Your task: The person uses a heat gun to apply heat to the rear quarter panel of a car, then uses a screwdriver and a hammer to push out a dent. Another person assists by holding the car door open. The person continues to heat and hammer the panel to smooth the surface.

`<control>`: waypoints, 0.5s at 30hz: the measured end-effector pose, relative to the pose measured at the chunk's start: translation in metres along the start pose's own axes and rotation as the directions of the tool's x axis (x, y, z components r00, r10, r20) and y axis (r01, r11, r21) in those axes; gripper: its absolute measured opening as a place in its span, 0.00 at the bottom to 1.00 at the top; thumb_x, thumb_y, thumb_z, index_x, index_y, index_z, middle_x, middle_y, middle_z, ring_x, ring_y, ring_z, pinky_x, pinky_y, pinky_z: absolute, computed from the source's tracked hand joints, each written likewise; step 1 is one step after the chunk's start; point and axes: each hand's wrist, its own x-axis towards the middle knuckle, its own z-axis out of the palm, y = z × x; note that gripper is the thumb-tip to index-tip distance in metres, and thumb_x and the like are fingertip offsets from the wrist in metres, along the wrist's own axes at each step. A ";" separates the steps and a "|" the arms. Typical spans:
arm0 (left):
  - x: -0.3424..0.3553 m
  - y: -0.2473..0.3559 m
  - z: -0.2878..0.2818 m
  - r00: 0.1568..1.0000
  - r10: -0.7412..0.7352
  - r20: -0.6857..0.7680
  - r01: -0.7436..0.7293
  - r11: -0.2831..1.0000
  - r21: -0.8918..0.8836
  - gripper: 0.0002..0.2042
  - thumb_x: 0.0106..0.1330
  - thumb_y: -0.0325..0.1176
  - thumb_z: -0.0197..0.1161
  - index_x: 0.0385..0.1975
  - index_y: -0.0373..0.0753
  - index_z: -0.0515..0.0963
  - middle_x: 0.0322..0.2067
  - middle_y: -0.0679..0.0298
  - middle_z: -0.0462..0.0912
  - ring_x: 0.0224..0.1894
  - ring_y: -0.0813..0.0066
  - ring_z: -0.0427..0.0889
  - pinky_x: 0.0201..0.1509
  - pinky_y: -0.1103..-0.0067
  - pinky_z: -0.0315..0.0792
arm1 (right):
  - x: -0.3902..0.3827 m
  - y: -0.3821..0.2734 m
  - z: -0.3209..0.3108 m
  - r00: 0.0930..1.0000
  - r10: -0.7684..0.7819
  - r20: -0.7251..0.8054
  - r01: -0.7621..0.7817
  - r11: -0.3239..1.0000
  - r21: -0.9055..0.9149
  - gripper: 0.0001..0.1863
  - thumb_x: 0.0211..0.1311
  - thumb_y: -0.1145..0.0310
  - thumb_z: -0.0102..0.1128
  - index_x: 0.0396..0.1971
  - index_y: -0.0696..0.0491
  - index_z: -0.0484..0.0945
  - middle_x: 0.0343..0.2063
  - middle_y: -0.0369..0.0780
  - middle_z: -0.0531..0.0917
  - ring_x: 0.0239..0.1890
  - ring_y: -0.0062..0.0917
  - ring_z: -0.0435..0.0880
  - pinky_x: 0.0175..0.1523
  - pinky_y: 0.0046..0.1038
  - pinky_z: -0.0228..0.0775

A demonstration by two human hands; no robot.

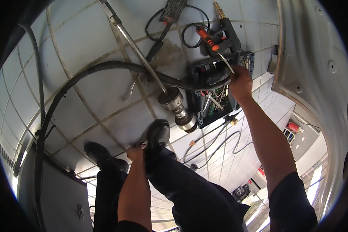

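My right hand point(241, 83) is closed at the metal shaft end of a screwdriver point(207, 39) with an orange and black handle. That handle points away, toward the far side, above a black tool box point(199, 112). Inside the box lie several metal and green-handled tools point(220, 96). Down between my black shoes, my left hand point(135, 153) is closed near the floor; what it holds, if anything, is too small to make out. To the left of the box, a long metal rod point(137, 50) ends in a heavy spool-shaped metal piece point(178, 110).
A thick black cable point(104, 66) curves over the tiled floor to the box. A black tool with a brass tip point(230, 33) and a dark cable-fed tool point(174, 11) lie beyond. A bare metal vehicle panel point(309, 50) rises on the right; a grey cabinet point(60, 189) stands lower left.
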 end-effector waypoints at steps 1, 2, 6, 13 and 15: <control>0.001 -0.005 0.000 0.999 0.025 -0.031 -0.024 0.999 0.036 0.18 0.50 0.45 0.68 0.27 0.33 0.83 0.28 0.51 0.84 0.32 0.56 0.84 0.40 0.68 0.76 | -0.007 -0.002 -0.005 1.000 0.007 -0.014 -0.007 1.000 -0.006 0.13 0.52 0.74 0.56 0.39 0.53 0.78 0.36 0.47 0.78 0.39 0.45 0.78 0.45 0.40 0.71; -0.001 -0.004 0.000 0.996 0.056 -0.062 -0.052 0.996 0.072 0.19 0.50 0.46 0.69 0.28 0.33 0.83 0.29 0.51 0.84 0.35 0.55 0.84 0.42 0.67 0.76 | -0.022 0.000 -0.006 0.995 0.084 -0.053 -0.084 0.996 -0.002 0.12 0.53 0.73 0.56 0.39 0.53 0.78 0.36 0.47 0.77 0.38 0.45 0.78 0.44 0.40 0.71; -0.012 0.012 -0.004 1.000 0.018 -0.016 -0.018 0.999 0.036 0.15 0.51 0.42 0.65 0.29 0.34 0.83 0.35 0.50 0.83 0.41 0.50 0.82 0.46 0.65 0.74 | -0.105 0.034 0.009 0.925 0.379 -0.003 -0.379 0.925 -0.018 0.13 0.59 0.63 0.53 0.39 0.53 0.79 0.34 0.48 0.77 0.37 0.43 0.77 0.42 0.41 0.69; 0.031 -0.018 0.017 0.994 0.082 0.067 -0.072 0.987 -0.143 0.07 0.53 0.30 0.59 0.25 0.33 0.80 0.21 0.56 0.82 0.18 0.70 0.79 0.22 0.75 0.71 | -0.203 0.108 0.060 0.837 0.539 -0.093 -0.536 0.842 0.055 0.11 0.60 0.63 0.54 0.27 0.55 0.75 0.29 0.46 0.76 0.35 0.43 0.74 0.40 0.40 0.66; 0.023 -0.002 -0.001 0.921 0.310 0.237 -0.274 0.946 -0.175 0.10 0.53 0.36 0.59 0.25 0.35 0.81 0.23 0.53 0.83 0.30 0.62 0.84 0.37 0.69 0.75 | -0.209 0.114 0.059 0.836 0.529 -0.145 -0.523 0.849 0.074 0.10 0.59 0.64 0.55 0.27 0.56 0.75 0.28 0.46 0.75 0.34 0.43 0.74 0.40 0.40 0.65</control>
